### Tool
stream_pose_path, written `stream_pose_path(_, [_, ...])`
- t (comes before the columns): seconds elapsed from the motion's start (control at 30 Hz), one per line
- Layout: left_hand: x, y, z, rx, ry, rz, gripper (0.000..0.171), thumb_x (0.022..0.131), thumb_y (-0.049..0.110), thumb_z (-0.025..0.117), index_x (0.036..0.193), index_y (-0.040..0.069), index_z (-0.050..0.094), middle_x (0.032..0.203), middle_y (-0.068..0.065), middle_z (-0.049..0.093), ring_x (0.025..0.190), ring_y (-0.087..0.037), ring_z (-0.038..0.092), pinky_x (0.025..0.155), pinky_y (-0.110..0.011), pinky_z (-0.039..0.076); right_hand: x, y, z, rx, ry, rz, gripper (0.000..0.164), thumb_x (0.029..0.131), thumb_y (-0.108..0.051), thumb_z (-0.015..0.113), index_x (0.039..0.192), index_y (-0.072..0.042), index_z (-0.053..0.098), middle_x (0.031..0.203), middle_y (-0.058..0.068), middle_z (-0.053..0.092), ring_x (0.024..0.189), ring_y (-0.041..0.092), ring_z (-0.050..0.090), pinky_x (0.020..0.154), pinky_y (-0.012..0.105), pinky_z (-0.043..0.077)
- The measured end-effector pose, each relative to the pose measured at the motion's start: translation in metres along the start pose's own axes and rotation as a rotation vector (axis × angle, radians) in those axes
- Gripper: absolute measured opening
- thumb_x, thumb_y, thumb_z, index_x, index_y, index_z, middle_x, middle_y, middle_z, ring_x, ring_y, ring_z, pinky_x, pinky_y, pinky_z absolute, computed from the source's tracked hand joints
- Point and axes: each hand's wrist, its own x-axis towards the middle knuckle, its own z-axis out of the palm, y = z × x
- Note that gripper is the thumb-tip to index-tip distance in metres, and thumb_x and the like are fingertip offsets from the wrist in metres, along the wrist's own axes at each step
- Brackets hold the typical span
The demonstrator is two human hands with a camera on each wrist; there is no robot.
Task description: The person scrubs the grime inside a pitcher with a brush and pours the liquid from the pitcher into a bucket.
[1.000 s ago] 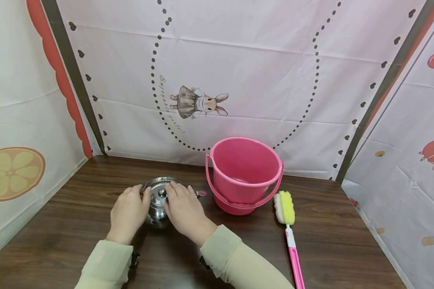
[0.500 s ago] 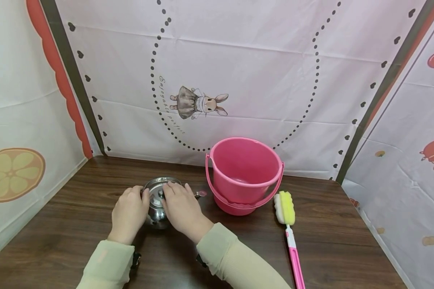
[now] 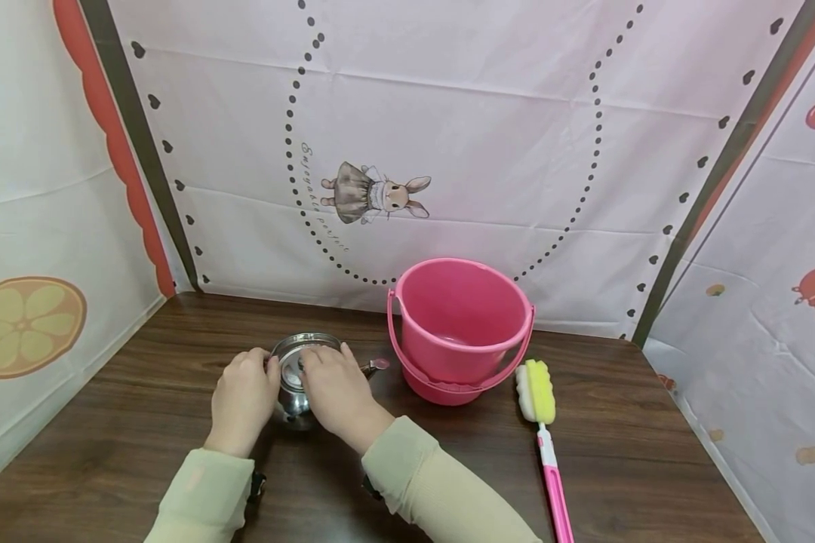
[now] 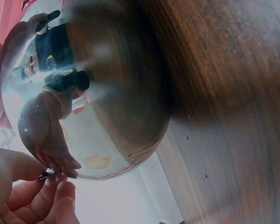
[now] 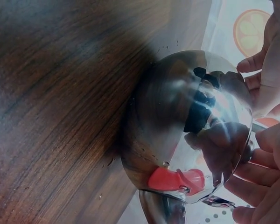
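Note:
A shiny steel teapot (image 3: 293, 400) with a lid (image 3: 290, 369) stands on the left part of the table, its spout (image 3: 373, 367) pointing right. My left hand (image 3: 244, 400) is at the pot's left side. In the left wrist view, its thumb and fingertips pinch a small metal fitting (image 4: 45, 174) at the rim. My right hand (image 3: 339, 392) reaches over the lid from the right, its fingers fairly straight and covering part of it. In the right wrist view, those fingertips lie at the lid's knob (image 5: 247, 151) and along the rim.
Behind and right of the teapot stands a pink bucket (image 3: 441, 369), its handle hanging down in front. Farther right lies a sponge brush (image 3: 543, 407) with a pink handle. Patterned cloth (image 3: 489, 151) walls in the wooden table (image 3: 625, 452) at the back and sides.
My right hand has slid a little left across the lid, now overlapping its knob more. My left hand has barely moved and keeps its pinch at the rim.

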Motion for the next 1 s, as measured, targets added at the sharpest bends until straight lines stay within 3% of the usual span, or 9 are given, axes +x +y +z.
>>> stream_pose_path(0.5, [0.0,-0.001,0.0,0.01,0.029,0.032,0.016,0.089,0.007,0.056,0.08,-0.005,0.06,0.074,-0.021,0.059,0.061,-0.037,0.059,0.052,-0.051,0.044,0.008,0.002,0.005,0.038,0.021,-0.011,0.028,0.095,-0.026,0.056,0.121,-0.016,0.06,0.117,-0.003,0.066,0.113,0.008,0.06,0.106,0.038,0.039])
stream_pose_path(0.73, [0.001,-0.001,0.001,0.042,0.05,0.03,0.016,0.089,0.01,0.057,0.081,-0.003,0.061,0.072,-0.019,0.058,0.056,-0.039,0.058,0.047,-0.051,0.042,0.009,0.004,0.008,0.056,0.059,-0.014,0.025,0.094,-0.024,0.057,0.118,-0.017,0.062,0.113,-0.003,0.068,0.111,0.008,0.061,0.106,0.039,0.039])
stream_pose_path(1.0, [-0.001,-0.003,0.002,0.039,0.065,0.043,0.015,0.089,0.01,0.057,0.082,-0.003,0.062,0.072,-0.019,0.058,0.055,-0.039,0.058,0.045,-0.051,0.042,0.011,0.003,0.007,0.077,0.031,-0.002,0.024,0.095,-0.025,0.056,0.117,-0.017,0.062,0.114,-0.003,0.068,0.112,0.009,0.061,0.107,0.04,0.037])
